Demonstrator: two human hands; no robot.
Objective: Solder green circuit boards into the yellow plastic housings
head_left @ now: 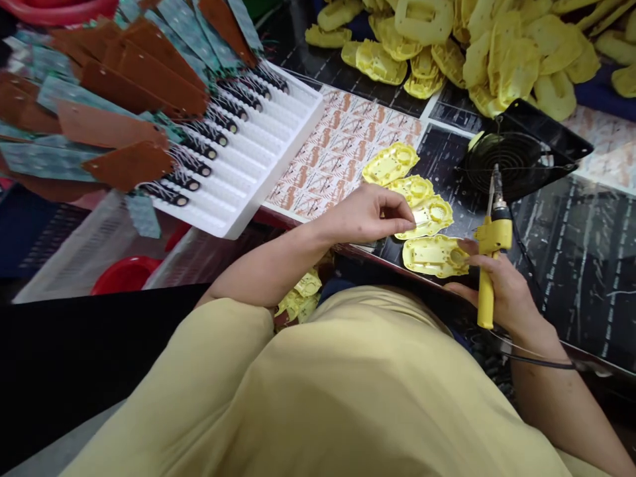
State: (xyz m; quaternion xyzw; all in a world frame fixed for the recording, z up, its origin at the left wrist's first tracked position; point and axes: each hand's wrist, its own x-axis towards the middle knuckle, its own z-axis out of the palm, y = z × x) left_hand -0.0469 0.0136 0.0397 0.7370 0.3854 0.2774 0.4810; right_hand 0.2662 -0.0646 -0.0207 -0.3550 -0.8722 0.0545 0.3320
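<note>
My left hand [372, 213] is over a yellow plastic housing half [433, 217], thumb and forefinger pinched together at its left end. Whatever lies between those fingertips is too small to make out. My right hand [511, 288] is wrapped round a yellow soldering gun [485, 291], its metal tip pointing up and away from me. Fingertips of that hand also reach the right end of the nearest housing half [431, 256]. Two more housing halves, one at the back [391, 163] and one partly covered [416, 190], lie in the same row, hollow sides up.
A black fan [517, 156] with a wire guard stands behind the soldering gun. Yellow housings [517, 53] are heaped at the back. On the left, a white foam tray [268, 152] bears wired black parts and brown boards [144, 79]. A red basin [124, 275] is below.
</note>
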